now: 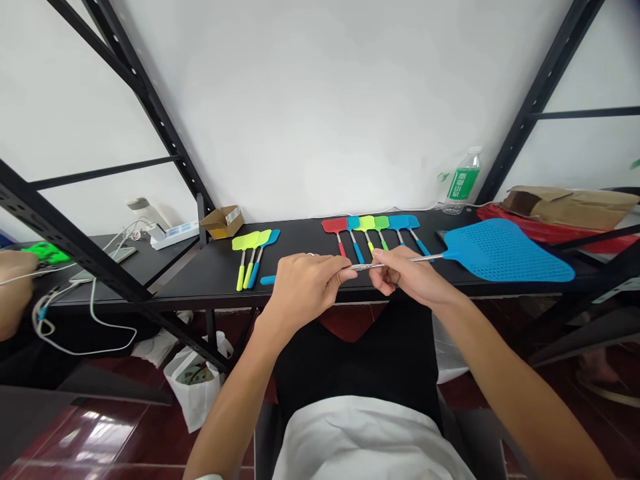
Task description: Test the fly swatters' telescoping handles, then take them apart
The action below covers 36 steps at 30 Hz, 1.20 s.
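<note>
A blue fly swatter [505, 252] lies level across both hands, its perforated paddle out to the right. My left hand [309, 283] is closed round the handle end; the blue grip tip sticks out on its left. Fingers of my right hand [404, 270] pinch the thin metal rod about midway. Behind my right hand, a row of several small swatters lies on the black table, among them a red swatter [335, 227] and a yellow swatter [367, 224]. Farther left lie two yellow-green swatters [245, 241] and one blue swatter [271, 238], fanned side by side.
On the black table [200, 273] stand a small open cardboard box [221, 223] and a plastic bottle [464, 180]. A brown package [565, 207] lies at the right. Black rack posts [145, 87] rise at both sides. Another person's hand [15, 287] shows at far left.
</note>
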{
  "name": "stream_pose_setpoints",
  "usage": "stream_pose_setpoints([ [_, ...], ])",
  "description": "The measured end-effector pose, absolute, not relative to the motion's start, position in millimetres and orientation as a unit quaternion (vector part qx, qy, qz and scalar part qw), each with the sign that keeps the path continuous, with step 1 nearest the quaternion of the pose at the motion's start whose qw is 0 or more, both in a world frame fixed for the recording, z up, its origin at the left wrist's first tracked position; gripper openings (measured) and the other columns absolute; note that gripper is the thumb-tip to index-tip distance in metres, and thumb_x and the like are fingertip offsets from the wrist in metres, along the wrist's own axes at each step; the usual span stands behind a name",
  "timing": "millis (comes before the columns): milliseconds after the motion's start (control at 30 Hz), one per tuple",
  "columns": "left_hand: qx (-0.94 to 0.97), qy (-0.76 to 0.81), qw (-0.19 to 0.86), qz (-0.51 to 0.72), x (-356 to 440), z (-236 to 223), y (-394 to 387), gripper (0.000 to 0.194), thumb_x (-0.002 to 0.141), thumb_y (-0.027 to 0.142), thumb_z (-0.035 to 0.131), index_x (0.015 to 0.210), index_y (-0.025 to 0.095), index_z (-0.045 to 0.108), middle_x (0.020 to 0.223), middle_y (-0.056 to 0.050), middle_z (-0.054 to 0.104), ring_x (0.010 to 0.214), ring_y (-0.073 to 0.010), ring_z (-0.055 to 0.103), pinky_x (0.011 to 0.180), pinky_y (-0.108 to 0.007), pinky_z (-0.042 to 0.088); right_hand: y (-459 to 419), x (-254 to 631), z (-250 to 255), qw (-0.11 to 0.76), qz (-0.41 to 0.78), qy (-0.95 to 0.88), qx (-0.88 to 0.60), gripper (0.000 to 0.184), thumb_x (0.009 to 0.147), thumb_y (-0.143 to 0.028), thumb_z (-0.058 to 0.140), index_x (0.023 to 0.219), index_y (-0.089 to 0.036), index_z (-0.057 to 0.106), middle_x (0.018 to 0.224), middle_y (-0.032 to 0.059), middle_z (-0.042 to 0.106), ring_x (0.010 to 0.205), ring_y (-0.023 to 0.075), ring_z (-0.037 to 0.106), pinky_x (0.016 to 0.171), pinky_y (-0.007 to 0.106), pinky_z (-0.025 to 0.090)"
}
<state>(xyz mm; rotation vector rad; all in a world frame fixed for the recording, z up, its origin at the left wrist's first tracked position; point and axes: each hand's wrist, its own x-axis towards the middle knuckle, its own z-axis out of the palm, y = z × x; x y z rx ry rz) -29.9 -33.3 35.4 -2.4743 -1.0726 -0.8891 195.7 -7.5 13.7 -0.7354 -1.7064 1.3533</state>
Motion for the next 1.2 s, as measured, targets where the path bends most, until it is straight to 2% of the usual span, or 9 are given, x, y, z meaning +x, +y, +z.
stream_pose_setpoints([
  [133,-0.864,-0.383,0.139,-0.297,-30.5,37.9,-35.2,0.045,0.105,0.044,0.040,0.084,0.021,0.071,0.060,-0.002,0.064,0.055,-0.0151,0.056,0.056,-0.029,0.026,-7.9,207.4,20.6,0.386,0.508,-0.712,-0.293,0.055,0.099,-0.052,0.051,0.065,-0.015,0.073,0.053,0.0045,0.062,0.050,0.0121,0.054,0.051,0.025,0.038],
  [300,-0.852,-0.378,0.147,-0.330,-28.9,37.7,-38.2,0.032,0.102,0.044,0.050,0.092,0.022,0.072,0.071,-0.001,0.071,0.059,-0.0136,0.059,0.058,-0.028,0.031,-11.1,202.6,21.9,0.415,0.531,-0.683,-0.282,0.051,0.097,-0.051,0.055,0.064,-0.016,0.072,0.052,0.0034,0.059,0.048,0.0114,0.050,0.050,0.026,0.037],
  [433,-0.839,-0.373,0.168,-0.359,-27.5,38.2,-39.3,0.027,0.100,0.041,0.054,0.091,0.022,0.071,0.074,0.000,0.071,0.059,-0.0121,0.058,0.059,-0.027,0.034,-12.0,191.2,18.1,0.457,0.557,-0.632,-0.284,0.057,0.096,-0.057,0.053,0.059,-0.016,0.067,0.047,0.0023,0.053,0.045,0.0113,0.048,0.047,0.026,0.034],
  [633,-0.849,-0.363,0.192,-0.332,-29.4,39.1,-36.8,0.029,0.103,0.041,0.049,0.095,0.022,0.071,0.074,-0.001,0.072,0.062,-0.0145,0.058,0.061,-0.029,0.033,-10.1,195.0,17.9,0.415,0.548,-0.666,-0.289,0.060,0.098,-0.056,0.051,0.058,-0.015,0.069,0.046,0.0039,0.056,0.046,0.0117,0.051,0.049,0.026,0.036],
  [867,-0.843,-0.396,0.184,-0.316,-38.0,43.2,-38.2,0.043,0.105,0.044,0.041,0.083,0.022,0.072,0.054,0.000,0.058,0.053,-0.0147,0.054,0.055,-0.030,0.023,-11.9,220.3,29.1,0.395,0.493,-0.715,-0.297,0.048,0.097,-0.050,0.056,0.069,-0.016,0.076,0.054,0.0053,0.064,0.053,0.0140,0.057,0.053,0.027,0.039],
  [1033,-0.843,-0.383,0.149,-0.345,-34.5,44.3,-41.9,0.033,0.102,0.044,0.049,0.094,0.022,0.072,0.068,-0.001,0.070,0.060,-0.0142,0.061,0.057,-0.028,0.032,-11.4,213.5,24.8,0.437,0.521,-0.676,-0.283,0.049,0.093,-0.054,0.061,0.064,-0.016,0.073,0.055,0.0049,0.063,0.048,0.0134,0.053,0.049,0.028,0.037],
  [1200,-0.850,-0.368,0.145,-0.347,-28.7,43.8,-44.0,0.024,0.100,0.041,0.055,0.094,0.022,0.070,0.078,0.000,0.074,0.061,-0.0125,0.061,0.059,-0.026,0.036,-12.2,192.3,17.2,0.420,0.553,-0.662,-0.281,0.062,0.097,-0.060,0.050,0.060,-0.016,0.071,0.050,0.0046,0.058,0.047,0.0127,0.052,0.049,0.027,0.037],
])
